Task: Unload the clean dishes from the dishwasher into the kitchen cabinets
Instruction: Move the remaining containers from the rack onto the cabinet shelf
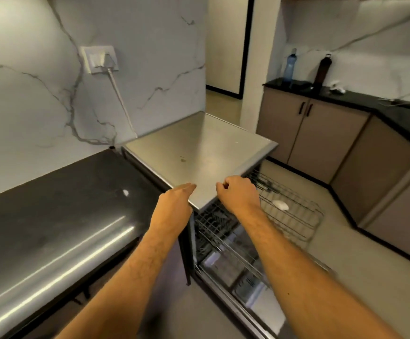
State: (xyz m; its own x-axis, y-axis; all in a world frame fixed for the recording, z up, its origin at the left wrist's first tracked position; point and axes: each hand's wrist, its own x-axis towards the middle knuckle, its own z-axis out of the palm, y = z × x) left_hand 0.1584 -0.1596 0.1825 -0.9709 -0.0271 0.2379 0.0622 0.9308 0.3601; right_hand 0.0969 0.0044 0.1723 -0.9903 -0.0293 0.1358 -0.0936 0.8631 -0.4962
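Two bare hands reach forward over the near corner of the dishwasher (pixel 200 152), whose flat steel top stretches away from the fingertips toward the marble wall (pixel 40 77). Far to the left of both hands lies the dark countertop (pixel 59 192) with its shiny rounded edge, and up beyond it a white wall socket (pixel 100 58) with a cord hanging down. The left hand (pixel 174 199) hovers at the left edge of the steel top, fingers straight and close together, holding nothing; whether the fingertips touch the metal cannot be told. Just beside it, the right hand (pixel 238 192) sits at the front corner with its fingers curled into a loose fist, gripping nothing that can be seen. Below and to the right of the right hand the upper wire rack (pixel 294 211) is pulled out, and a small white dish (pixel 280 204) lies on it, just right of that wrist. Under both forearms the lower rack (pixel 226 243) and the open door (pixel 255 289) show, blurred. Well beyond the right hand stand beige cabinets (pixel 309 133) under a black counter carrying a blue bottle (pixel 289 66) and a dark bottle (pixel 322 69).
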